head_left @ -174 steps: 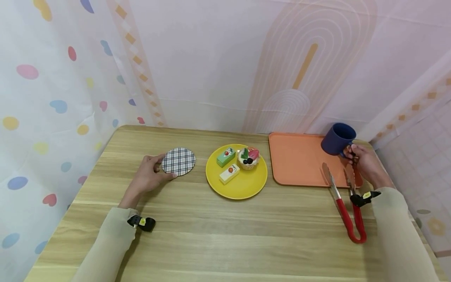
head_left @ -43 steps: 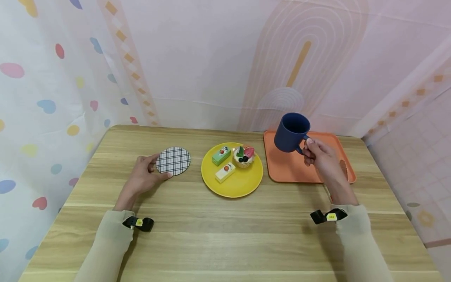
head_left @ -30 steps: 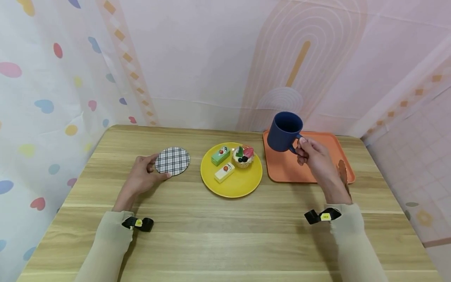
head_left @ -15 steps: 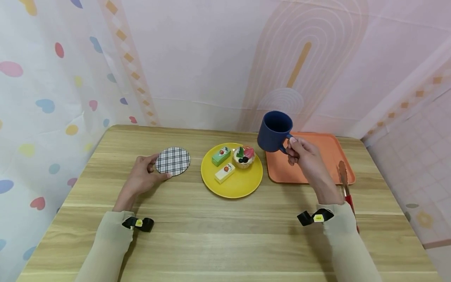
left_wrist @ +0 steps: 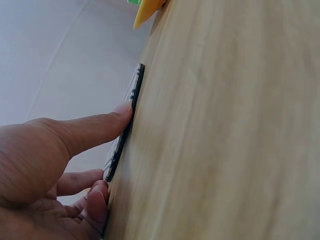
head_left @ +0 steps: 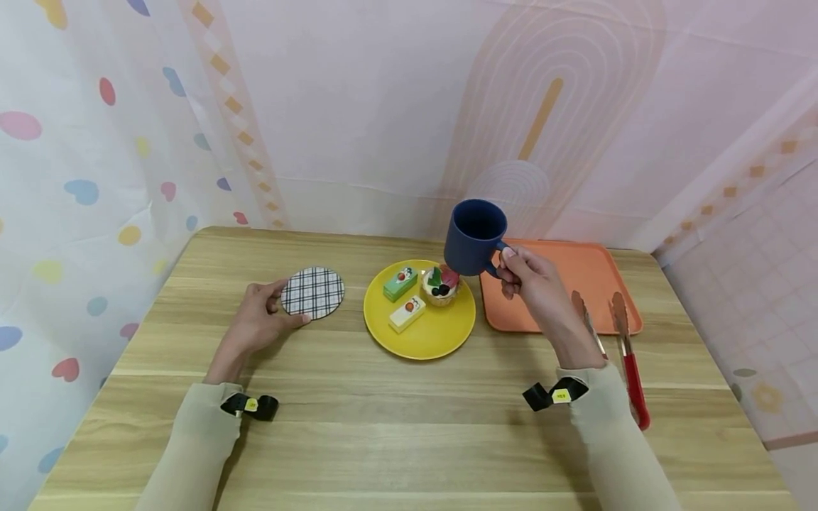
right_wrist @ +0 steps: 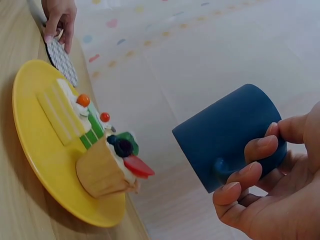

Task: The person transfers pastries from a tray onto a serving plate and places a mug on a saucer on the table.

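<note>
My right hand (head_left: pixel 533 284) grips a dark blue mug (head_left: pixel 474 241) by its handle, holding it upright in the air behind the right edge of the yellow plate (head_left: pixel 441 342). In the head view the mug slightly overlaps the fruit tart (head_left: pixel 441 285) on that plate. Over on the left, a round plaid coaster (head_left: pixel 313 292) lies on the table, and my left hand (head_left: pixel 255 323) holds it by the edge. The left wrist view shows the thumb (left_wrist: pixel 95 132) on the near edge of the coaster (left_wrist: pixel 122 135), with the other fingers at its left end.
A green cake slice (head_left: pixel 400 283) and a cream one (head_left: pixel 407 314) share the plate with the tart. To the right lies an orange tray (head_left: pixel 517 312); red-handled tongs (head_left: pixel 633 380) rest with their tips on it, partly behind my right forearm. A patterned cloth stands behind the table.
My right hand has carried the mug leftward from the tray's right end to beside the plate, uncovering more of the tongs. The left hand stays at the coaster.
</note>
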A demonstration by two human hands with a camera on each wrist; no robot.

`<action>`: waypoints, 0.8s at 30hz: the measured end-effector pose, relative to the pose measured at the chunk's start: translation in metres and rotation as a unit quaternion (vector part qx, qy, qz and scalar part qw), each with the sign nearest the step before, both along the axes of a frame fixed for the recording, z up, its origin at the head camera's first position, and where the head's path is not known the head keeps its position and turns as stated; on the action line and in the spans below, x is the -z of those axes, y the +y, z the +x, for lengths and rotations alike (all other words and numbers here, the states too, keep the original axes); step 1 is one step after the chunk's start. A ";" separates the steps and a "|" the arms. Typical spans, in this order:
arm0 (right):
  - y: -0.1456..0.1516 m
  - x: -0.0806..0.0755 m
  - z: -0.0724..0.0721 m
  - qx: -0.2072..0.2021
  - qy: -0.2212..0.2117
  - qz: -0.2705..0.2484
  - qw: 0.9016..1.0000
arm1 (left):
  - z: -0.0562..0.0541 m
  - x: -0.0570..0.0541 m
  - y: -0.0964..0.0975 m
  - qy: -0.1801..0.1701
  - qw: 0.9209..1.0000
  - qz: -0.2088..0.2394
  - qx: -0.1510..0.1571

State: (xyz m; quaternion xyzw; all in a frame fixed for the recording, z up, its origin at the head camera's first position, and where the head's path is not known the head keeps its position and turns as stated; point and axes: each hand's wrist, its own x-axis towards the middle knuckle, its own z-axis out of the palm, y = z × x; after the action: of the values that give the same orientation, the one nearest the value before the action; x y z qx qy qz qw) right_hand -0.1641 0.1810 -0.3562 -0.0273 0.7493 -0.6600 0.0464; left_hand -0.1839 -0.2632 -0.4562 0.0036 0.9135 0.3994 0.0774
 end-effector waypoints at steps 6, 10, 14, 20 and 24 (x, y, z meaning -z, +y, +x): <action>-0.010 -0.003 0.000 -0.011 -0.008 -0.001 1.000 | 0.000 -0.001 0.000 -0.003 1.000 0.000 0.000; -0.017 -0.003 -0.001 -0.012 -0.011 -0.007 1.000 | 0.000 -0.001 0.001 -0.003 1.000 0.000 0.000; -0.024 -0.003 -0.001 -0.018 -0.005 -0.010 1.000 | 0.001 -0.001 0.000 -0.004 1.000 -0.002 0.000; -0.036 -0.007 -0.002 -0.028 0.004 -0.015 0.999 | 0.001 0.001 -0.001 0.000 1.000 -0.007 0.002; -0.044 -0.009 -0.003 -0.036 0.010 -0.016 0.999 | 0.001 0.001 -0.001 0.005 1.000 -0.004 0.003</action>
State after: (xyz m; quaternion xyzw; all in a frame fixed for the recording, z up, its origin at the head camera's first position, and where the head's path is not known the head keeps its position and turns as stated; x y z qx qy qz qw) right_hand -0.1674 0.1370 -0.3476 -0.0612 0.7379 -0.6692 0.0626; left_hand -0.1833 -0.2639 -0.4569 0.0077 0.9155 0.3953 0.0736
